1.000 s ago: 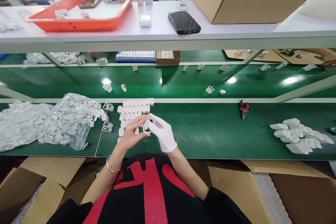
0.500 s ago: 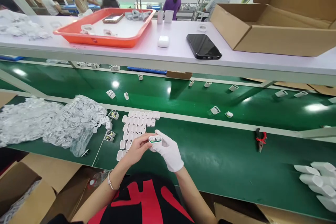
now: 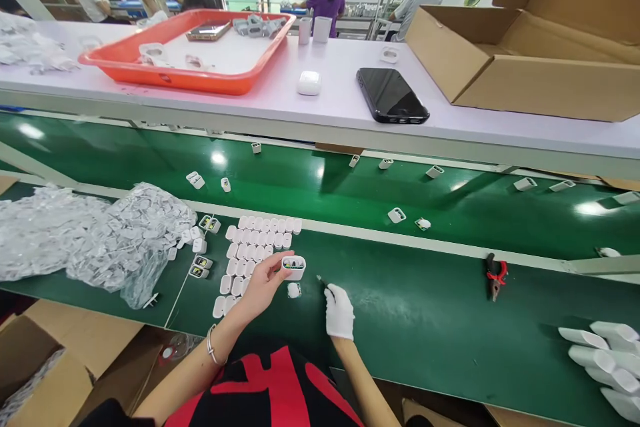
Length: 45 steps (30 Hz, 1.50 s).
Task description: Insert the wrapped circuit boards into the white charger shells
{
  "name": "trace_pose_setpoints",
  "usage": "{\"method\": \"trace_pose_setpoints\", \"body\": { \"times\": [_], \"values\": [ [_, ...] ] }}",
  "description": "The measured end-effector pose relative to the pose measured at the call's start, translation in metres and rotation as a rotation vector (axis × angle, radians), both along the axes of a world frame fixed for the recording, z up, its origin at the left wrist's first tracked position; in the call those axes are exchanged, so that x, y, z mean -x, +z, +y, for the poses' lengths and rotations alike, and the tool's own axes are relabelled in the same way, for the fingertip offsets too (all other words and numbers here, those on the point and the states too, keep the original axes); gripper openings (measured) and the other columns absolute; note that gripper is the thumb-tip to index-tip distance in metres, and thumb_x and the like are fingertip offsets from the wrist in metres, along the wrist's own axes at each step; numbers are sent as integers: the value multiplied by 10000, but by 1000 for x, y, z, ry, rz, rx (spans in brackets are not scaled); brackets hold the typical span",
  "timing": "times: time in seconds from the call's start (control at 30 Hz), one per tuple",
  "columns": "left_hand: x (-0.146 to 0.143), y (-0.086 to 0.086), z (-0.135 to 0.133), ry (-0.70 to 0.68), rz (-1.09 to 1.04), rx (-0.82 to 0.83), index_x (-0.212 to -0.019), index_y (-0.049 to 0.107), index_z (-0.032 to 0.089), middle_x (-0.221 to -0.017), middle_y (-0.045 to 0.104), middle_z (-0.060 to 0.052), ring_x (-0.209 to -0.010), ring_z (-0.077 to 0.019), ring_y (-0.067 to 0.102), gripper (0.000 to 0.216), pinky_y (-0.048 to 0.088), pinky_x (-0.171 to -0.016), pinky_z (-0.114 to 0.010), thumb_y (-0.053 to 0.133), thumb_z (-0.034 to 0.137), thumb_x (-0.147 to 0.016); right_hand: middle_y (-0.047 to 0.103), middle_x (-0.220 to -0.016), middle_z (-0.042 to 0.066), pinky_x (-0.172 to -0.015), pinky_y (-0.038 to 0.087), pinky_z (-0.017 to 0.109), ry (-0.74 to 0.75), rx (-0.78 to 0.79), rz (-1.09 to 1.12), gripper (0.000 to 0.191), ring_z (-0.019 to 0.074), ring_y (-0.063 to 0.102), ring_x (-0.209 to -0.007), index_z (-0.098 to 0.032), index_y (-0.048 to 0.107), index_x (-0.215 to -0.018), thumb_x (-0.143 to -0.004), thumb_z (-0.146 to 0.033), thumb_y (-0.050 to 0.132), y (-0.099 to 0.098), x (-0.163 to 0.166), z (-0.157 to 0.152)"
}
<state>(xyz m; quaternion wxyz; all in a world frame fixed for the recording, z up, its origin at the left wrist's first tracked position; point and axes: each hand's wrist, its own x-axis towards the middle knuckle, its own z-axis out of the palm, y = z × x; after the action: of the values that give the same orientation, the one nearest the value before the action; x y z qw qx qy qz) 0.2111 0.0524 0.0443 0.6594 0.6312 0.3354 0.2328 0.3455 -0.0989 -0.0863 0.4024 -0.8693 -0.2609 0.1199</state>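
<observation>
My bare left hand (image 3: pixel 261 285) pinches a small white charger shell (image 3: pixel 293 266) with its open end up, showing parts inside. It hovers just right of a block of white shells (image 3: pixel 257 243) laid in rows on the green bench. My white-gloved right hand (image 3: pixel 339 309) rests on the bench to the right, fingers curled around a thin dark tool whose tip (image 3: pixel 320 279) pokes out toward the shell. One small white piece (image 3: pixel 294 290) lies on the mat between my hands.
Clear plastic bags (image 3: pixel 90 237) of parts are heaped at left. Red-handled pliers (image 3: pixel 494 275) lie at right, white housings (image 3: pixel 605 353) at far right. Loose shells dot the conveyor (image 3: pixel 350 180). The shelf above carries an orange tray (image 3: pixel 190 53), a phone (image 3: pixel 393 95) and a cardboard box (image 3: pixel 540 33). People work beyond.
My hands have come apart: the right hand let go of the shell and dropped to the bench at right, while the left keeps the shell. The view tilted up and shifted.
</observation>
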Motion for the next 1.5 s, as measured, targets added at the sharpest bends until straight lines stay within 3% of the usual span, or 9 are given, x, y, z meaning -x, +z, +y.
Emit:
{"method": "trace_pose_setpoints", "body": {
  "times": [0.17,0.33,0.57,0.87,1.03,1.2,1.33,1.43,1.5],
  "values": [
    [5,8,-5,-51,17,-101,-1109,651,169,-1135,657,-98,-1030,-239,612,368,541,-809,-333,586,389,-821,698,-905,51,-778,397,328,139,-155,-133,304,189,607,-819,-238,714,-974,-876,-397,474,73,-23,19],
    [14,14,-9,-74,28,-218,-1120,655,179,-1177,635,-113,-944,-218,612,348,511,-665,-277,591,368,-835,672,-759,-6,-727,262,328,354,-200,-554,182,126,557,-702,-307,741,-933,-870,-282,572,150,-16,24],
    [23,21,-14,-101,-19,-344,-1129,652,206,-1114,652,-97,-703,-152,561,328,457,-556,-259,549,378,-870,668,-693,-10,-652,197,322,313,-184,-685,210,115,486,-618,-286,751,-811,-892,-319,560,152,0,30],
    [30,22,-12,-183,-33,-461,-1153,637,222,-1097,656,-86,-845,-188,599,325,507,-804,-336,541,383,-887,655,-675,-17,-635,152,330,451,-108,-778,170,114,440,-639,-302,730,-783,-865,-338,586,171,6,34],
    [30,22,-11,-199,3,-416,-1174,623,219,-1113,653,-90,-769,-177,599,352,521,-744,-316,531,397,-885,660,-699,-12,-639,143,338,459,19,-737,172,112,428,-650,-305,728,-778,-860,-310,577,183,3,32],
    [30,21,-8,-177,-10,-394,-1155,638,213,-1138,650,-97,-871,-203,609,343,517,-776,-330,565,374,-861,667,-779,5,-705,207,327,381,-4,-552,204,127,495,-716,-299,739,-857,-880,-337,540,158,-10,23],
    [27,9,-7,-125,0,-249,-1152,637,201,-1177,629,-109,-1023,-237,595,364,535,-756,-317,589,379,-838,666,-924,56,-751,279,353,41,204,-164,238,190,549,-827,-284,722,-960,-881,-278,497,91,-21,20],
    [22,-3,-10,-88,-18,-136,-1216,591,197,-1232,590,-113,-1103,-242,568,437,533,-841,-346,592,401,-830,664,-880,116,-719,326,391,-40,273,-78,257,246,559,-836,-229,727,-835,-865,-193,474,44,-14,22],
    [18,-11,-13,-76,-8,-93,-1226,584,203,-1250,566,-109,-1137,-246,548,451,529,-872,-358,593,415,-827,665,-934,147,-736,371,412,-50,247,-67,215,276,566,-911,-208,723,-844,-844,-195,508,28,-4,25]
  ]
}}
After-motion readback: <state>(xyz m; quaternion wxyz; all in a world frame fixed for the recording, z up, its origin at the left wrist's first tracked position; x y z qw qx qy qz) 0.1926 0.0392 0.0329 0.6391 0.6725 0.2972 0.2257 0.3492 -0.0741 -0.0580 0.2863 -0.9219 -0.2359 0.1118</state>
